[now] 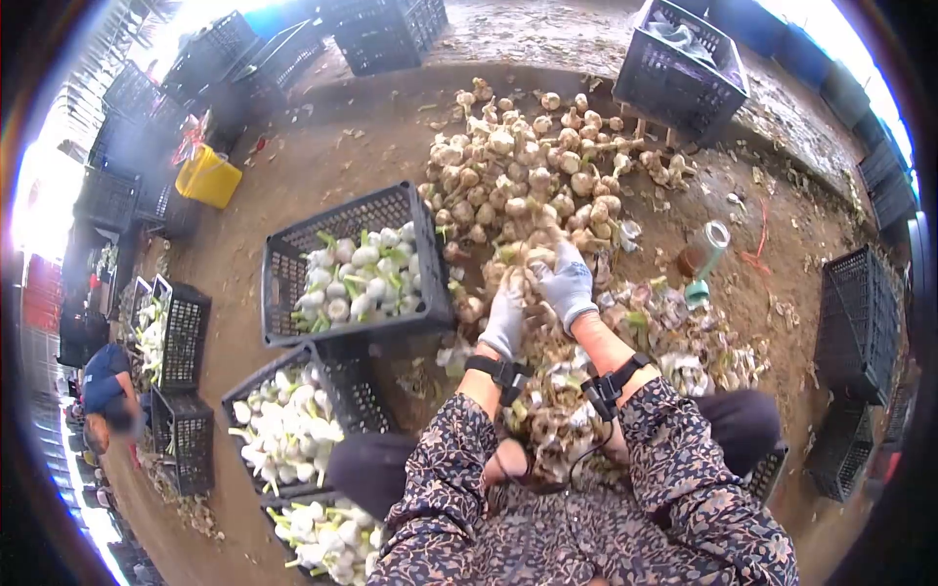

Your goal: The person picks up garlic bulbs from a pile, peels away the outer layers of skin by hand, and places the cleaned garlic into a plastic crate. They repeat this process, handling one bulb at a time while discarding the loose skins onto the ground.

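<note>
My left hand (504,320) wears a pale work glove, its fingers curled around an unpeeled garlic bulb at the near edge of the heap. Beside it, my right hand (569,285), in a grey-white glove, is closed on garlic (537,256) too. Fingers and bulbs overlap, so where one bulb ends is hard to make out. Beyond the hands spreads a heap of dirty garlic bulbs (528,166) on the ground. Loose peelings and skins (557,400) lie below my wrists, between my legs.
Left of me stands a black crate (283,256) of cleaned garlic, with another filled crate (283,425) nearer. A glass jar (705,246) and its green lid (696,293) lie right. Black crates (860,322) line the right side. A yellow container (208,178) and another person (106,386) are left.
</note>
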`<action>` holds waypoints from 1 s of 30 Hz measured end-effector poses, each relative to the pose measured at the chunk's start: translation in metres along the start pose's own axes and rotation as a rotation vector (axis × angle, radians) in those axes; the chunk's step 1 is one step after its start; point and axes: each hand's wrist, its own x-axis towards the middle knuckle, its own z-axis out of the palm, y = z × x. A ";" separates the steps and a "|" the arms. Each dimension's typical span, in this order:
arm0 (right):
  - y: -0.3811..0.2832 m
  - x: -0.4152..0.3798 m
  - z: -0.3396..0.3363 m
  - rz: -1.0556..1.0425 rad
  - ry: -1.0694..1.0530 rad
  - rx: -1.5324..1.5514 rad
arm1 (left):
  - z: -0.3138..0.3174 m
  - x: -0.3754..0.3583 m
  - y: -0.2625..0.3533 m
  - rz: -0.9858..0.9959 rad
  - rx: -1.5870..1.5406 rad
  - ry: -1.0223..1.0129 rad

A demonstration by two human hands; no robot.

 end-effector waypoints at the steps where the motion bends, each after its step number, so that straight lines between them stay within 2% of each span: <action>1: -0.024 -0.015 -0.007 0.042 -0.140 0.076 | 0.016 -0.022 -0.003 0.142 -0.099 -0.048; 2: -0.034 -0.034 -0.010 -0.186 -0.106 -0.070 | 0.007 -0.019 -0.016 0.192 -0.226 -0.121; 4: -0.072 -0.066 -0.037 0.028 -0.254 0.392 | 0.005 -0.069 -0.012 0.147 -0.456 -0.180; 5: -0.094 -0.081 -0.056 0.113 -0.260 0.572 | -0.011 -0.084 -0.015 0.097 -0.572 -0.399; 6: -0.093 -0.095 -0.062 0.007 -0.154 0.606 | -0.008 -0.114 -0.010 0.168 -0.475 -0.377; 8: -0.101 -0.130 -0.095 0.183 -0.112 0.712 | -0.001 -0.165 -0.007 0.250 -0.432 -0.269; 10: -0.108 -0.155 -0.124 0.458 -0.292 1.002 | -0.004 -0.201 -0.003 0.287 -0.275 -0.292; 11: -0.120 -0.161 -0.137 0.531 -0.418 0.940 | -0.008 -0.210 -0.009 0.336 -0.191 -0.290; 12: -0.134 -0.169 -0.143 0.576 -0.435 0.974 | -0.008 -0.219 -0.012 0.383 -0.106 -0.293; 14: -0.138 -0.176 -0.144 0.535 -0.496 0.919 | 0.000 -0.240 -0.018 0.417 -0.070 -0.280; 16: -0.134 -0.178 -0.141 0.453 -0.532 0.897 | 0.004 -0.248 -0.027 0.617 0.322 -0.195; 17: -0.129 -0.178 -0.140 0.487 -0.576 0.896 | 0.004 -0.250 -0.035 0.698 0.495 -0.152; 18: -0.127 -0.177 -0.141 0.522 -0.621 0.897 | 0.008 -0.248 -0.037 0.871 0.752 -0.056; 21: -0.128 -0.176 -0.140 0.521 -0.622 0.813 | 0.020 -0.256 -0.038 1.053 0.983 0.066; 24: -0.135 -0.170 -0.150 0.389 -0.662 0.770 | 0.026 -0.260 -0.039 1.134 1.069 0.104; 25: -0.110 -0.166 -0.144 0.261 -0.766 0.714 | 0.027 -0.262 -0.041 1.133 1.071 0.110; 26: -0.088 -0.162 -0.136 -0.086 -0.715 0.588 | 0.027 -0.264 -0.042 1.134 1.073 0.118; 27: -0.083 -0.156 -0.151 -0.113 -0.758 0.251 | 0.027 -0.267 -0.043 1.110 1.097 0.135; 28: -0.087 -0.149 -0.167 -0.139 -0.784 -0.087 | 0.023 -0.267 -0.045 1.083 0.996 0.145; 30: -0.124 -0.132 -0.184 0.200 -0.793 -0.794 | 0.013 -0.264 -0.045 1.025 0.796 0.160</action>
